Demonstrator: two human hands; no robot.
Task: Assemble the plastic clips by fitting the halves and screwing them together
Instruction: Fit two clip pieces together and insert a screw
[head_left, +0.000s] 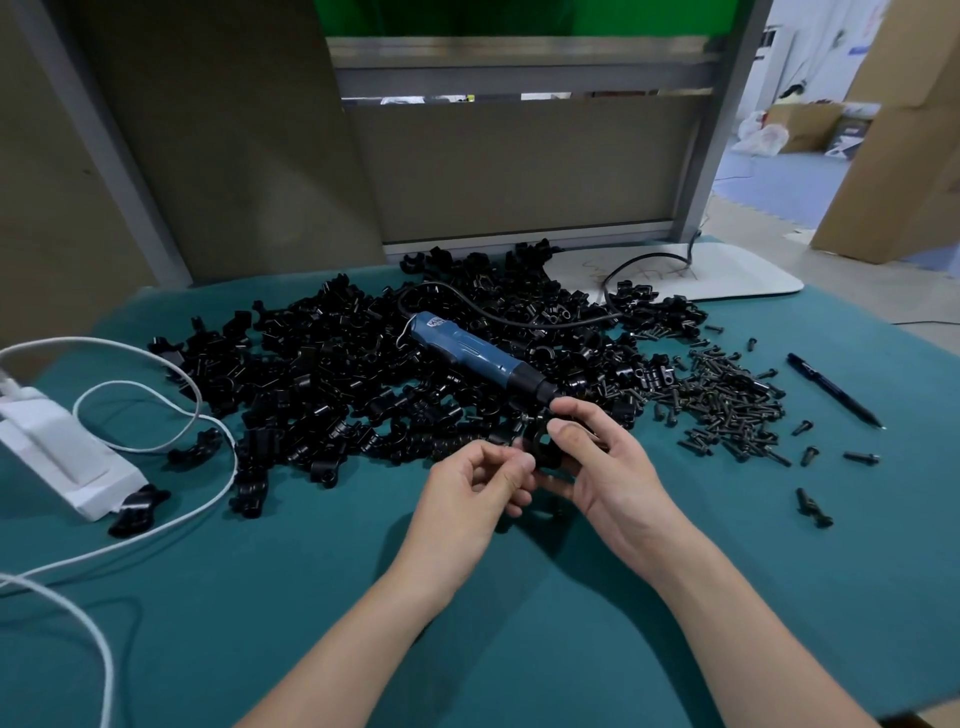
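Two hands meet on one black plastic clip (540, 449), held just above the green cloth (311, 597). The left hand (475, 486) pinches its near-left edge with curled fingertips, while the right hand (602, 467) closes thumb and forefinger over its top and cups it from below. Whether both halves are already seated I cannot tell, as the fingers hide the joint. The part looks light, rigid and glossy, so I judge it apt to slip or twist under driver torque. The best hold is on the flat outer flanks, clear of the screw hole. Just beyond the grip lies the blue electric screwdriver (470, 353), its tip nearly touching the right fingers, resting on the heap of loose clip halves (322, 374). To the right of the grip, near, spreads the pile of screws (727, 410), small and easy to fumble; a pen (831, 389) lies beyond them.
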